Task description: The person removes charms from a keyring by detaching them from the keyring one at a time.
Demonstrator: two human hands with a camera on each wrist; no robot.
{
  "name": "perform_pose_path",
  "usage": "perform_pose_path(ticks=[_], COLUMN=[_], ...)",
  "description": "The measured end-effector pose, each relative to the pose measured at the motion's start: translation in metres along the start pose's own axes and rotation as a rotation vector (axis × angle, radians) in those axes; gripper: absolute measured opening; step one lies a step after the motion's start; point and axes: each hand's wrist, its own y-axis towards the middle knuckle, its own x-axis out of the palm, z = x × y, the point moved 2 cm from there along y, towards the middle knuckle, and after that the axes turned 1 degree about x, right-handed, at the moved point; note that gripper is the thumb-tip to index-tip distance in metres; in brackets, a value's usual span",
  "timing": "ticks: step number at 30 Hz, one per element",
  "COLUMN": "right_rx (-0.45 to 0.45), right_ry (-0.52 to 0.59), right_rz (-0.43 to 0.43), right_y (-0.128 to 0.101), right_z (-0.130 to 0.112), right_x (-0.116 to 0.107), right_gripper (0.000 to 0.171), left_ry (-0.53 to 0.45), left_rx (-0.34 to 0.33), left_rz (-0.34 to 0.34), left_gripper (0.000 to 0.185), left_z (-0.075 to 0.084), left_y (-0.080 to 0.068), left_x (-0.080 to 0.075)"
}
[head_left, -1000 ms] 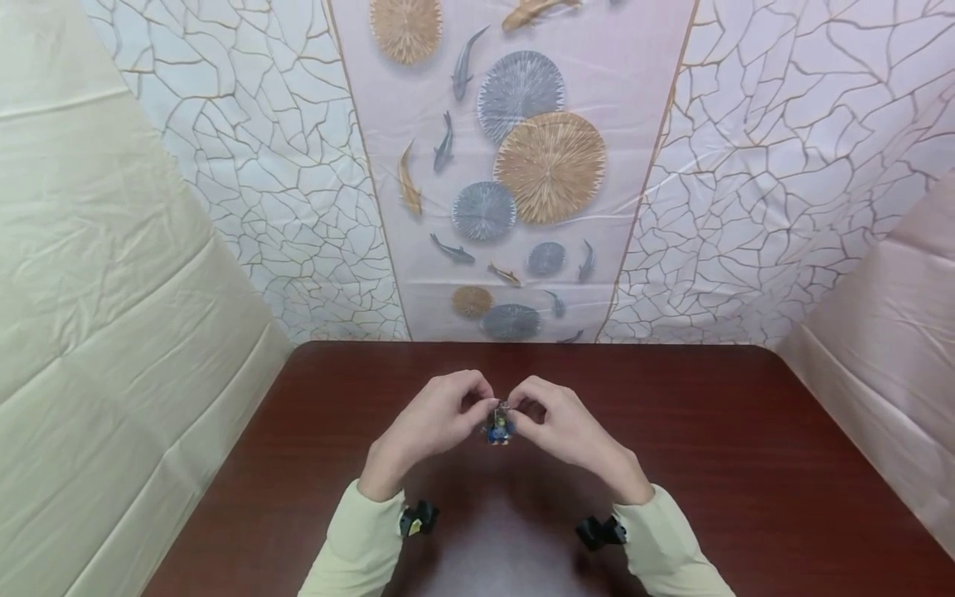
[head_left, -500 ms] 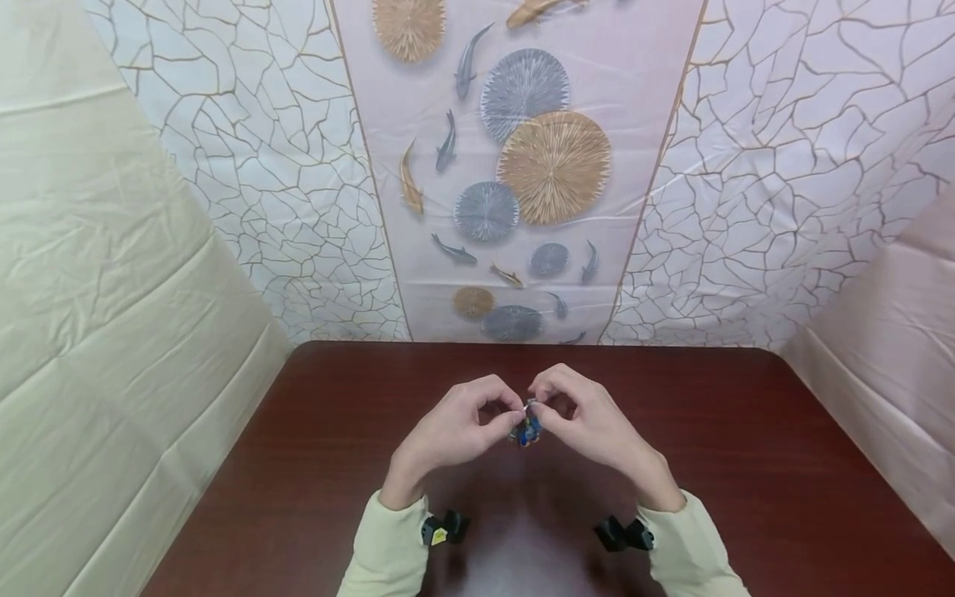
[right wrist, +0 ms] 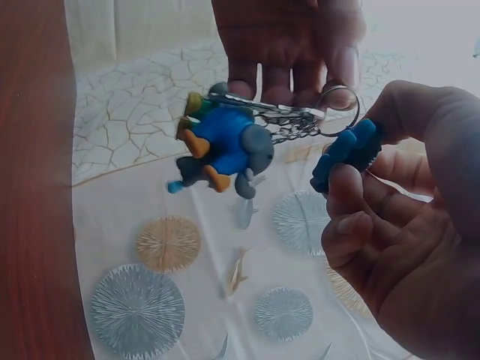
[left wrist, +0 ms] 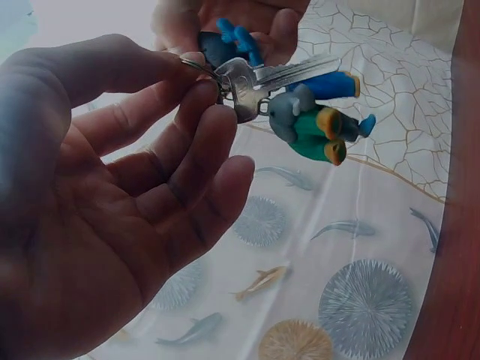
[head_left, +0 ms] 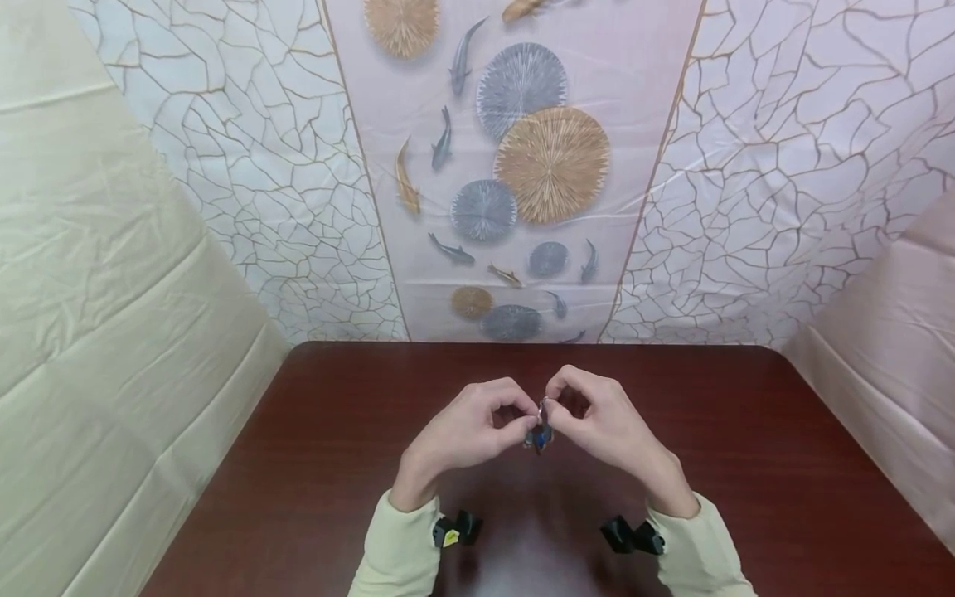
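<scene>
My left hand (head_left: 466,427) pinches a metal key ring (right wrist: 358,114) between thumb and fingertips. From that ring hang a silver key (left wrist: 296,73), short chains and small rubbery grey-headed animal figurines. One figurine wears green (left wrist: 307,131); another has a blue body (right wrist: 225,139) with yellowish feet. Close beside the ring, my right hand (head_left: 615,427) pinches a small blue and dark grey rubbery piece (right wrist: 352,148) between thumb and fingers. Its far side is hidden by the fingers. In the head view both hands meet above the table, and the figurines show just below the fingertips.
A dark red-brown table (head_left: 358,373) lies under both hands. Patterned cloth (head_left: 552,166) with fish and round motifs hangs behind it, and plain cream cloth (head_left: 134,332) lines the left side. A black wrist camera (head_left: 457,529) sits at the left sleeve.
Both hands have shifted to the right together, carrying the key ring. The hanging figurines have turned and show less below the fingers. Each hand keeps its pinch.
</scene>
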Motion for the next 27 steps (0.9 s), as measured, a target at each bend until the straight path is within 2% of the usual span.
perform_pose_path(ticks=[5, 12, 15, 24, 27], right_rx=[-0.021, -0.041, -0.038, -0.026, -0.014], right_ry=[0.002, -0.002, 0.0, 0.019, 0.045], right_rz=[0.005, 0.013, 0.01, 0.037, 0.056], right_y=[0.0006, -0.0002, -0.0007, -0.0016, -0.0018], right_z=[-0.0003, -0.0025, -0.0029, -0.0013, -0.0006], right_x=[-0.0012, -0.0018, -0.0024, -0.0053, -0.0067], right_gripper=[0.021, 0.021, 0.021, 0.016, 0.013], left_ry=[0.046, 0.089, 0.094, 0.081, 0.093], left_rx=[0.001, -0.059, -0.061, 0.005, 0.056], left_rz=[0.007, 0.026, 0.028, 0.063, 0.096], left_gripper=[0.007, 0.008, 0.007, 0.005, 0.006], left_z=[0.0031, 0.0037, 0.003, 0.0034, 0.005], left_y=[0.0021, 0.0043, 0.0046, 0.0047, 0.0042], left_x=[0.0011, 0.0015, 0.0025, 0.0077, 0.0094])
